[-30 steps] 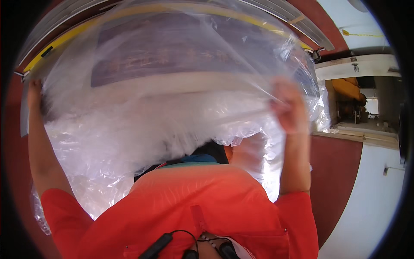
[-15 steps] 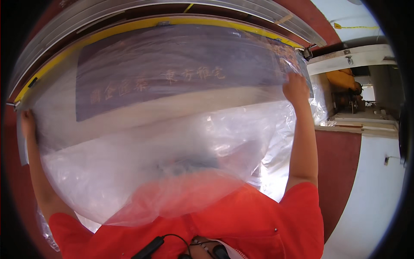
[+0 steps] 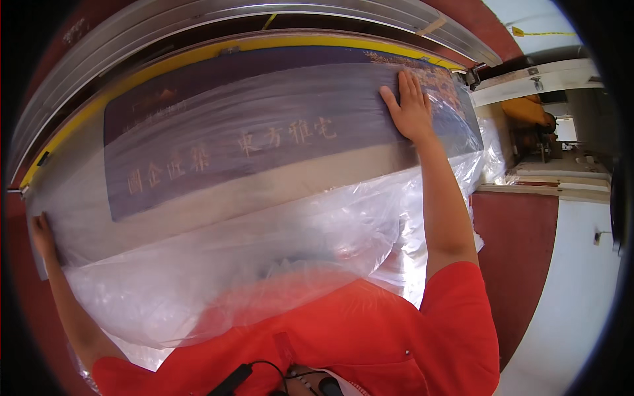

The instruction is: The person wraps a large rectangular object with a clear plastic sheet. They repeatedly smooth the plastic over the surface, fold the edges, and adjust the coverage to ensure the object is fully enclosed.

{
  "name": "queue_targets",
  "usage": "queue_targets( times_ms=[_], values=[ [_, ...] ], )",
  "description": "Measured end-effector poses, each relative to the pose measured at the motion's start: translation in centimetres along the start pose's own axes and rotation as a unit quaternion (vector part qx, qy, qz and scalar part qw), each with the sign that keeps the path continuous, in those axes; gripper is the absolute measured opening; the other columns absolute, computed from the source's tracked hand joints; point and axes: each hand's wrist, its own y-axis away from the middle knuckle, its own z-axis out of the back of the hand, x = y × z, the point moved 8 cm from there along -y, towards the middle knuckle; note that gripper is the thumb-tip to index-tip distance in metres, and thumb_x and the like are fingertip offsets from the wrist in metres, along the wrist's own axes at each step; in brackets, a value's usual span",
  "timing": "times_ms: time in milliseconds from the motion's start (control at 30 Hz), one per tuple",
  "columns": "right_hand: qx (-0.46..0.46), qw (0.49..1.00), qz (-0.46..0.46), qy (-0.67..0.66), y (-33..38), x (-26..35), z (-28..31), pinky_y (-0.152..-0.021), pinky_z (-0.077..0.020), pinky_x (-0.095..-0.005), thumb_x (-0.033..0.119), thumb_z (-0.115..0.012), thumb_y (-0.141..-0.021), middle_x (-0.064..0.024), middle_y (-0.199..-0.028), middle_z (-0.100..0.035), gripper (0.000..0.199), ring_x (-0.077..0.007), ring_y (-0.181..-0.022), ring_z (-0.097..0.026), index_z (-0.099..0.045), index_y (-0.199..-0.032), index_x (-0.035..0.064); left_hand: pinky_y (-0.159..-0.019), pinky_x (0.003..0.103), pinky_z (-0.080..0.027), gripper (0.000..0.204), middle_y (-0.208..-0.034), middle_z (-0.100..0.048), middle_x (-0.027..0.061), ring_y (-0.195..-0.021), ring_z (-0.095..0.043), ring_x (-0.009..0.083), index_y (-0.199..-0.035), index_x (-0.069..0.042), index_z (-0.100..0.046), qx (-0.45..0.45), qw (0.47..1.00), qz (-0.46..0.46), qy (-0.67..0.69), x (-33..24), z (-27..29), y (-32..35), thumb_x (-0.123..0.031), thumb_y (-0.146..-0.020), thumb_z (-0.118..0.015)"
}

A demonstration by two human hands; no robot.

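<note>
Head cam: the right hand (image 3: 411,109) was spread out flat, palm down, thumb stuck out to the side and the fingers pointing away from the person. It wasn't gripping anything, just lying on the clear plastic film (image 3: 244,251) up near the right end of the dark purple printed sheet (image 3: 218,69). The left hand (image 3: 43,236) was way out at the left edge of the pale panel (image 3: 198,221), fingers pointing up along that edge. It's small and squished by the fisheye there, so honestly I can't tell if it was pinching the film or just resting against the side.

The purple sheet sat on the far part of the panel, gold lettering across it and some gold patterning in the right corner, mostly seen through the film. The film ran down the near side in shiny wrinkles and overlapped the front of the person's red top (image 3: 330,317), so the red showed through. Past the panel there was a yellow strip (image 3: 284,41) along the far edge, then a grey metal rail (image 3: 165,36) curving behind it. Dark red floor (image 3: 515,251) showed off to the right.
</note>
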Motion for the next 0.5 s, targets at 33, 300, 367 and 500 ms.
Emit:
queue_targets(
  times_ms=[33,300,367,500],
  values=[
    [-0.006,1.0,-0.004,0.004,0.3,0.0,-0.1,-0.096,-0.014,-0.0462,0.052,-0.037,-0.077,-0.0104,-0.128,-0.029,0.064,-0.0252,-0.121,-0.019,-0.032,-0.121,0.0048,-0.062,0.032,-0.037,0.03,-0.071,-0.05,0.0148,-0.062,-0.045,0.0234,-0.08,-0.001,-0.048,-0.009,1.0,0.004,-0.002,0.7,0.3,0.8,-0.03,-0.083,-0.042],
    [-0.1,0.993,-0.017,-0.055,-4.4,-5.2,0.9,-0.079,-0.0356,-0.0369,0.031,-0.054,-0.073,-0.0103,-0.091,-0.055,0.026,-0.0262,-0.089,-0.048,-0.058,-0.087,0.009,-0.069,0.029,-0.038,0.032,-0.081,-0.055,0.0124,-0.072,-0.049,0.0189,-0.091,-0.001,-0.053,0.071,0.994,0.06,0.057,2.4,1.0,0.9,-0.03,-0.083,-0.044],
    [-0.16,0.984,-0.054,-0.047,-4.2,-6.7,0.0,-0.073,-0.0389,-0.0333,0.026,-0.057,-0.072,-0.0127,-0.089,-0.055,0.021,-0.0259,-0.08,-0.052,-0.059,-0.081,0.0064,-0.076,0.027,-0.037,0.032,-0.091,-0.056,0.009,-0.084,-0.051,0.0163,-0.098,0.0,-0.053,0.109,0.987,0.073,0.094,4.7,1.2,0.1,-0.026,-0.083,-0.044],
    [-0.144,0.989,0.025,-0.002,-4.6,-2.9,0.8,-0.065,-0.0404,-0.0361,0.025,-0.054,-0.074,-0.0106,-0.073,-0.056,0.019,-0.0267,-0.071,-0.052,-0.056,-0.08,0.0074,-0.081,0.026,-0.037,0.033,-0.098,-0.055,0.0071,-0.091,-0.05,0.0176,-0.1,0.0,-0.053,0.079,0.97,0.159,0.165,10.8,2.5,-1.4,-0.026,-0.083,-0.043]
  ],
)
